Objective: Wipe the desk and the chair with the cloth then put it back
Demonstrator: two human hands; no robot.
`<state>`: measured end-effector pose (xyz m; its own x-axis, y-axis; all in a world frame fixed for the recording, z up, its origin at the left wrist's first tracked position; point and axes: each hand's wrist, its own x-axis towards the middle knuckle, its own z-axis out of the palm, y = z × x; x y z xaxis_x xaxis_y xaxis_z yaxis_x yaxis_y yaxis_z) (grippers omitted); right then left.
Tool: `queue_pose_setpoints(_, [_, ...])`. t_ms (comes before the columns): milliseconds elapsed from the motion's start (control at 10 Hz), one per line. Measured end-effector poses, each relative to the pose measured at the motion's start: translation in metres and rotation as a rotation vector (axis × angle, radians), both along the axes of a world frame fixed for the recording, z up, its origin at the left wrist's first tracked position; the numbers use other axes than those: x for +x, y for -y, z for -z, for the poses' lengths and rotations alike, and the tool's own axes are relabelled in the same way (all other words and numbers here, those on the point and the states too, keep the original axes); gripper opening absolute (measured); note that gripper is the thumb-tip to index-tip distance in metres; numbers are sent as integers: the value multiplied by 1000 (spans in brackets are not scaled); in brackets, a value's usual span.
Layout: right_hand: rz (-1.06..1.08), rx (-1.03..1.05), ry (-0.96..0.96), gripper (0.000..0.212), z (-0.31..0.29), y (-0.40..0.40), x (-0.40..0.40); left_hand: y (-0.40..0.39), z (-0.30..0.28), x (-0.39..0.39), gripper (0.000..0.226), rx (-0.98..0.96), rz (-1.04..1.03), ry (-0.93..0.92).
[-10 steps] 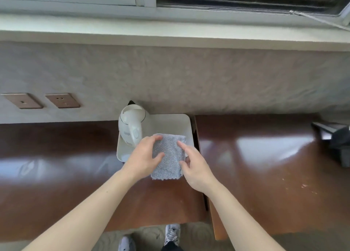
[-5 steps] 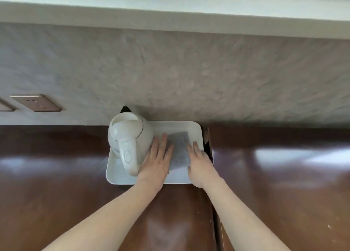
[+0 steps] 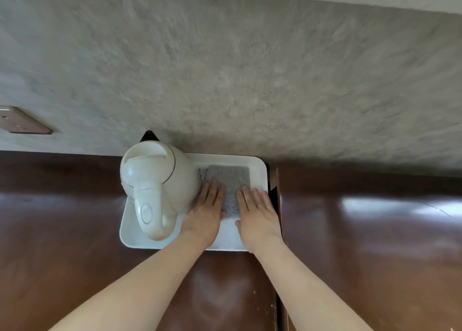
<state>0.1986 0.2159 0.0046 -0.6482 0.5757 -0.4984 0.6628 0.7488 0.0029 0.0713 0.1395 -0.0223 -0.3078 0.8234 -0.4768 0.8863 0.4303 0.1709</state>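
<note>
A folded grey cloth (image 3: 228, 178) lies flat in the right half of a white tray (image 3: 260, 170) on the dark brown desk (image 3: 75, 243). My left hand (image 3: 206, 212) rests palm down on the cloth's left side, fingers straight and together. Palm down as well, my right hand (image 3: 257, 213) covers the cloth's right side and the tray floor. Neither hand grips the cloth; both press flat on it. The near part of the cloth is hidden under my hands.
A white electric kettle (image 3: 155, 180) stands in the tray's left half, touching my left hand's side. A narrow gap (image 3: 276, 230) separates this desk from a second brown surface (image 3: 375, 243) on the right. A grey textured wall (image 3: 225, 68) with a socket plate (image 3: 22, 121) rises behind.
The cloth went from held above the tray's front edge to lying flat inside the tray. Both hands let go and flattened onto it. The camera tilted down and closer.
</note>
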Motion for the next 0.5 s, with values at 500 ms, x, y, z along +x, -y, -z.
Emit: queue_pose_setpoints(500, [-57,-46,-169,83,-53,14,26,6,-84,-2,80,32,218,-260])
